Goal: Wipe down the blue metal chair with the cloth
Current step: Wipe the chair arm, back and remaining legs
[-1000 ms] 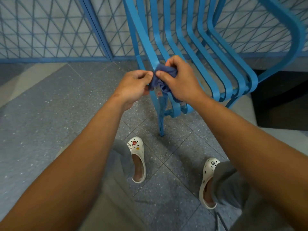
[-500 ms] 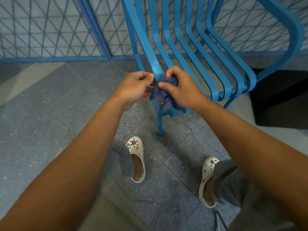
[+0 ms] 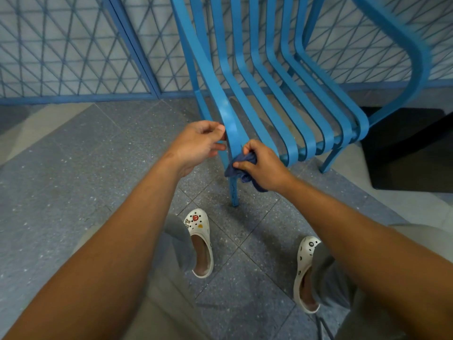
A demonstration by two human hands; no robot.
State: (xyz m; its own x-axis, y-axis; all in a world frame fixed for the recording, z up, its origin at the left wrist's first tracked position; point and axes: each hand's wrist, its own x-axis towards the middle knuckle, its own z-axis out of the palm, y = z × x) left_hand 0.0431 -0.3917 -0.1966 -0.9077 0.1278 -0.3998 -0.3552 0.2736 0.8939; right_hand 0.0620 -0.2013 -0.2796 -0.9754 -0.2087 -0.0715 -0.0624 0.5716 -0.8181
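while right hand (image 3: 264, 168) grips cloth (image 3: 241, 168) (mostly hidden), chair (image 3: 230, 119) top cropped.

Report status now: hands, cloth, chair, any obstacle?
Right hand grips cloth against chair front slat. Left hand loosely curled beside slat. No obstacle visible.

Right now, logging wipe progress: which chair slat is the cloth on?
The leftmost slat. The right hand grips the cloth against its front curve; the other slats lie untouched to its right.
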